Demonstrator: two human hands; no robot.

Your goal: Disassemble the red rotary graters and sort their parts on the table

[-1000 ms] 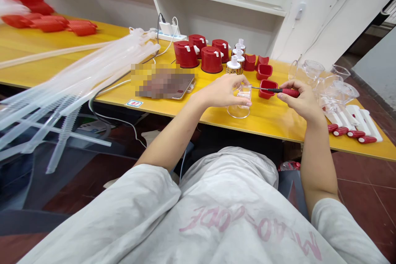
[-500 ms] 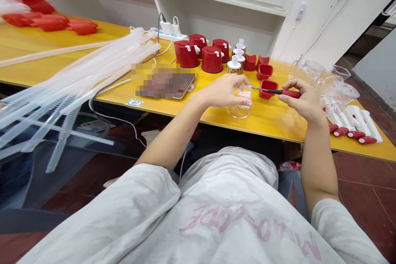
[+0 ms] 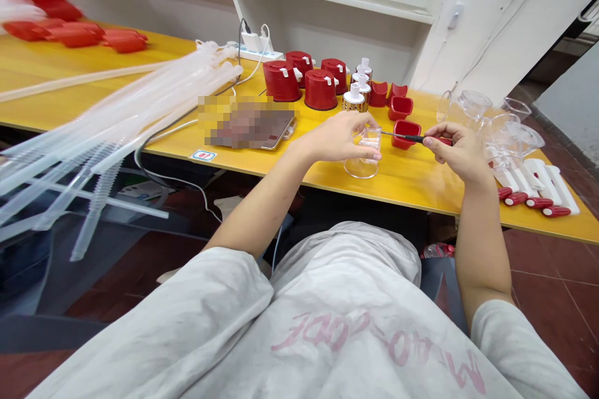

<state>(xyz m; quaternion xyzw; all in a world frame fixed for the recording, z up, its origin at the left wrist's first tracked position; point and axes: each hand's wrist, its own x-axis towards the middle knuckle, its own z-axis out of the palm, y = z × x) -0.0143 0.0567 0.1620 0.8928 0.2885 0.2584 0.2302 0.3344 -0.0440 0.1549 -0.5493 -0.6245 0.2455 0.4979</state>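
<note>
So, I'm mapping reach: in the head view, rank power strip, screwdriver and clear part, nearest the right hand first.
1. Screwdriver: in the right hand.
2. Clear part: in the left hand.
3. Power strip: farther left, at the back.

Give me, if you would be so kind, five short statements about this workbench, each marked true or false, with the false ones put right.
1. The right hand has its grip on a screwdriver whose shaft points toward the left hand. True.
2. The left hand holds a red cup. False: it holds a clear plastic piece.
3. Four red housings with white fittings stand on the yellow table. True.
4. The long translucent tubes lie at the right end of the picture. False: they lie on the left.
5. White and red handles lie to the right of the right hand. True.
</note>
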